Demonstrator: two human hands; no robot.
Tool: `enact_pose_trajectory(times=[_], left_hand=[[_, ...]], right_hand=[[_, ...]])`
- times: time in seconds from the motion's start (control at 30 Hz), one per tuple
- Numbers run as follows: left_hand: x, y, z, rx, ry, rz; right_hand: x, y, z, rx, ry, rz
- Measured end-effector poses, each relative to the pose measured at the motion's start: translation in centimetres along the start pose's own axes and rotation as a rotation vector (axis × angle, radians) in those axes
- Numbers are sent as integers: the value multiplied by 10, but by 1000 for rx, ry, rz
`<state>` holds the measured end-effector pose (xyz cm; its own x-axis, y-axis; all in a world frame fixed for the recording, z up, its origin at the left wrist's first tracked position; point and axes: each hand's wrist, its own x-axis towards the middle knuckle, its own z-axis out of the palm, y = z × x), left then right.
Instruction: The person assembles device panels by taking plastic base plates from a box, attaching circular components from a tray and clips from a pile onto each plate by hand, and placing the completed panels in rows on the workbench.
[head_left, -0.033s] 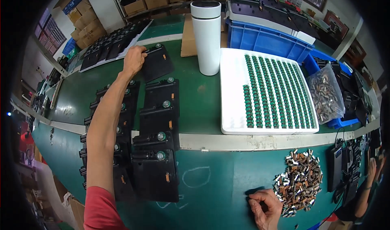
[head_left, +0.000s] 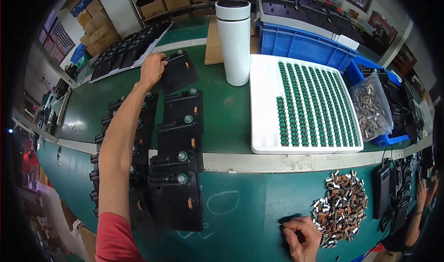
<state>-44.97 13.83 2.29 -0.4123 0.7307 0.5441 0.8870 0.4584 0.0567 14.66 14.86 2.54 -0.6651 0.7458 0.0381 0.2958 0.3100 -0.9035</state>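
Observation:
My left hand (head_left: 153, 71) reaches to the far end of the bench. Its fingers are closed on the upper left edge of a flat black panel (head_left: 179, 73) that has a round green-rimmed part and a small orange tab. More such black panels (head_left: 176, 199) lie overlapped in two columns nearer to me, partly hidden under my left forearm. My right hand (head_left: 303, 238) rests curled on the green bench, thumb and fingers pressed together. What it holds, if anything, is hidden. Right beside it is a pile of small brown and silver metal-ended parts (head_left: 340, 208).
A white tray (head_left: 264, 123) with rows of small green parts stands at centre right. Next to it are a white flask (head_left: 235, 44), a blue crate (head_left: 305, 44) and a plastic bag of small parts (head_left: 370, 107). Another person's hand (head_left: 422, 195) shows at the right edge.

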Motion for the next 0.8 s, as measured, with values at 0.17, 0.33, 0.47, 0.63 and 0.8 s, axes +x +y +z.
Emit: enact_pose_trajectory(times=[0.17, 0.33, 0.47, 0.63, 0.8], left_hand=[[-2, -11, 17, -30, -35, 0], [-7, 6, 21, -199, -137, -50], [-7, 18, 16, -306, -159, -91], [-30, 14, -14, -316, -33, -44], [-74, 1, -96, -102, -7, 57]], right_hand=[[2, -1, 2, -6, 9, -12], [3, 0, 1, -41, 12, -25], [0, 4, -2, -4, 13, -21], [1, 3, -2, -29, -33, -45], [0, 15, 6, -20, 16, -98]])
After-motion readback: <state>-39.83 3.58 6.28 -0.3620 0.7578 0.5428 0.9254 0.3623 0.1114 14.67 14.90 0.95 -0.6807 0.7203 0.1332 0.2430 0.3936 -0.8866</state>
